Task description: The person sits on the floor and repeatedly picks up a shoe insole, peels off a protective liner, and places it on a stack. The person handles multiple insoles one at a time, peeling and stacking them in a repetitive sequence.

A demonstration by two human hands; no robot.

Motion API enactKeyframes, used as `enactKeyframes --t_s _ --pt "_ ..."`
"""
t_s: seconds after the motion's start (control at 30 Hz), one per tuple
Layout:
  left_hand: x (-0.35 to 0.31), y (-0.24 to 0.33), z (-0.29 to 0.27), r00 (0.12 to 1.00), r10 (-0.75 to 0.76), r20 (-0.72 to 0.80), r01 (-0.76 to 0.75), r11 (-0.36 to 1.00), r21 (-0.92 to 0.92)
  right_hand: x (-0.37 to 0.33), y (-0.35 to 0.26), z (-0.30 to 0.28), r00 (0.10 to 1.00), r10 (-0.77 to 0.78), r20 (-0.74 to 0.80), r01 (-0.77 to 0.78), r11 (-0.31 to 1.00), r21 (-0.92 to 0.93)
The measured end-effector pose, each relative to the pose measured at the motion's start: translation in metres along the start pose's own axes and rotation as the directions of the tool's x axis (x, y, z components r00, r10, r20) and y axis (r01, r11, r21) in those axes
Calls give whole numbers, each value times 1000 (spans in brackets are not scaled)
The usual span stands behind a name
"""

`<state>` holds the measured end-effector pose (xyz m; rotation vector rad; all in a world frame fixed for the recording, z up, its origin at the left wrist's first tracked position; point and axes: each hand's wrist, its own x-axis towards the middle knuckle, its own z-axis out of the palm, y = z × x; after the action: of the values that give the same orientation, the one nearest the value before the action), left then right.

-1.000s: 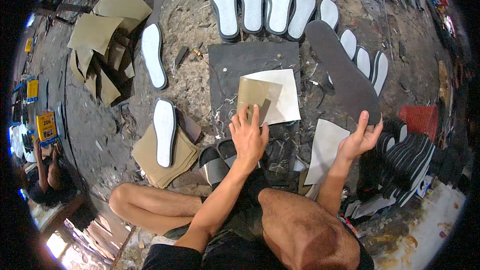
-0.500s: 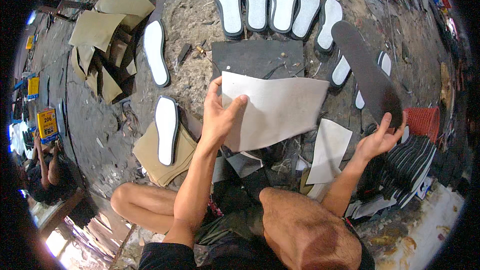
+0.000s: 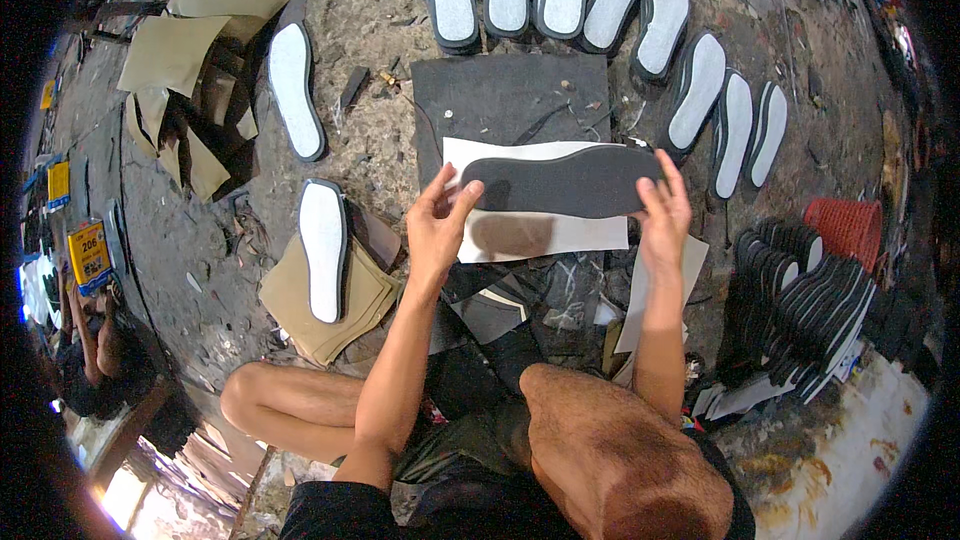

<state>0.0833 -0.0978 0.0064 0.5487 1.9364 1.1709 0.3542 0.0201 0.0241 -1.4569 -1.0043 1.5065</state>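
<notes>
So, one sole [image 3: 565,183] between two hands [image 3: 438,228]

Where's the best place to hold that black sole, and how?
Probably by its rounded ends, left hand from the left side, right hand from the right: the black sole is long, flat and turned sideways over the white sheet.

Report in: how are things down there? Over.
Left hand, right hand: at opposite ends of dark sole. Sole held above white sheet, hiding part. No obstruction visible between them.
</notes>
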Motion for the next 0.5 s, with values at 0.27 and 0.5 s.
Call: enactKeyframes --t_s 0.27,0.5 --pt "20 -23 1 994 -112 11 111 954 -279 10 39 14 999 -4 -48 -5 979 -202" --pt "36 -23 2 999 -33 5 32 994 103 18 46 13 990 55 -132 -87 964 -250"
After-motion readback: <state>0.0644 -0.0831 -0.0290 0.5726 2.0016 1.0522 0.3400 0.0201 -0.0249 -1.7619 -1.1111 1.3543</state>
